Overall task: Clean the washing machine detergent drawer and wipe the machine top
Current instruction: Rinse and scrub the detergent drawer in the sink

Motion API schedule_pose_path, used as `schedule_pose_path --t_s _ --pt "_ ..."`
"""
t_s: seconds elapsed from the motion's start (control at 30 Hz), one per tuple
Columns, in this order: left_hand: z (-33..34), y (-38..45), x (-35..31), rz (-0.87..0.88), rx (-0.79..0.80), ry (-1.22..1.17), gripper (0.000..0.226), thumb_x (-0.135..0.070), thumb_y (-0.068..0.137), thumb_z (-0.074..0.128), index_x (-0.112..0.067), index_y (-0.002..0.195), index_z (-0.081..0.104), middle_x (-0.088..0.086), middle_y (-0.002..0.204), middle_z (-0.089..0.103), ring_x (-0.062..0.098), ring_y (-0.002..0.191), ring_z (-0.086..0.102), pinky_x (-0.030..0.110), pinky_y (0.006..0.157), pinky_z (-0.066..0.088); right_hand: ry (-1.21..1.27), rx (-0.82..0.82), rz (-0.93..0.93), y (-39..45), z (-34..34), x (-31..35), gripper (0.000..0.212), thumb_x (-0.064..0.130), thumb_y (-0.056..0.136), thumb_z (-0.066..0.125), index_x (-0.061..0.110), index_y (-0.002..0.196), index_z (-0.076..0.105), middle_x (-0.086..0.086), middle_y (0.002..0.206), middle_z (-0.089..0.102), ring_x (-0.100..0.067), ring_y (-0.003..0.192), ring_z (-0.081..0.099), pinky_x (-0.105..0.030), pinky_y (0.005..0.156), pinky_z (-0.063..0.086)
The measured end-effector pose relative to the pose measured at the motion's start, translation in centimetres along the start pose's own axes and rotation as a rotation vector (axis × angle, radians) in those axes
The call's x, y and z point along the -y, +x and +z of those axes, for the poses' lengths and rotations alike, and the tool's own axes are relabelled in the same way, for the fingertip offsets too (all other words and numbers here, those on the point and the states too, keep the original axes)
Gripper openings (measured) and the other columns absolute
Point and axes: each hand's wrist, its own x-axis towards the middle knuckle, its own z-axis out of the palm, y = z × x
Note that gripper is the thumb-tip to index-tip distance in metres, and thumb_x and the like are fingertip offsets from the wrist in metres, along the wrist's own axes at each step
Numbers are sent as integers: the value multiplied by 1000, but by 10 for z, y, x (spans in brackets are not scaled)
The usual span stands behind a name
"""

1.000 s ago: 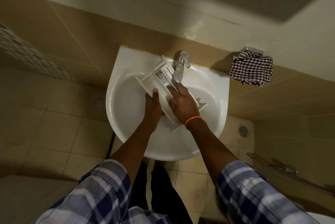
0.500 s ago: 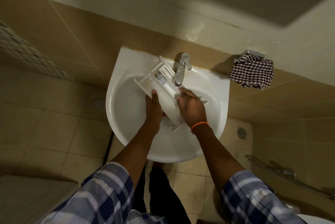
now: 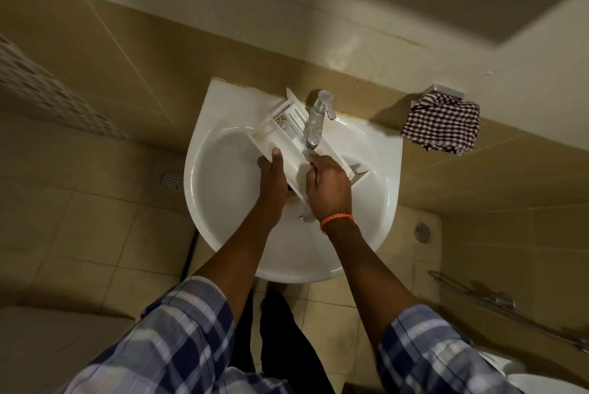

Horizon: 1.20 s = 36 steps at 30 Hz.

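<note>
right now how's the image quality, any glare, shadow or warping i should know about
Head view: dim, warm light; the checked cloth and the tap cast dark shadows on the wall tiles. Head view: soft glare on the sink rim. Head view: wide-angle bending curves the tile lines toward the edges. Head view: the plaid sleeves at the bottom look soft, the detergent drawer fairly sharp.

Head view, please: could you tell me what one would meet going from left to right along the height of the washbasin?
Floor drain → left hand → detergent drawer → right hand → checkered cloth
</note>
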Motion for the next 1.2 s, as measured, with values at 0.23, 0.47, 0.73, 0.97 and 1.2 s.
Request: schedule_pose_path --t_s 0.23,0.47,0.73,0.97,1.2 --pt "-6 -4 1 24 61 -8 52 -52 111 41 -30 157 33 -2 132 62 15 111 66 38 77 63 205 290 22 11 10 8 76 9 102 59 29 167 24 -6 168 37 -29 148 44 -34 121 35" --pt "-9 -3 1 16 71 -9 53 -54 110 42 -30 157 33 4 140 60 22 120 66 49 91 63 -6 195 17 5 -5 -12 45 20 105 52 25 149 53 -14 133 69 -33 119 65 -42 101 54" --pt "-9 -5 2 45 67 -2 48 -48 113 38 -29 156 35 -6 126 63 13 109 67 35 75 63 242 265 -32 10 13 7 71 6 100 59 30 162 34 -4 164 43 -25 147 43 -38 123 35" --pt "-11 -3 4 51 76 3 51 -52 111 40 -30 157 35 2 138 62 25 124 65 59 102 57 185 236 -34 6 5 -17 53 22 106 57 31 157 46 -5 151 59 -25 134 57 -37 115 46" --pt "-10 -2 6 26 68 -22 52 -49 112 39 -30 160 33 1 139 60 24 123 64 45 84 63 6 72 -79 -1 12 5 42 22 106 50 15 148 52 -17 139 64 -33 124 63 -45 101 56"
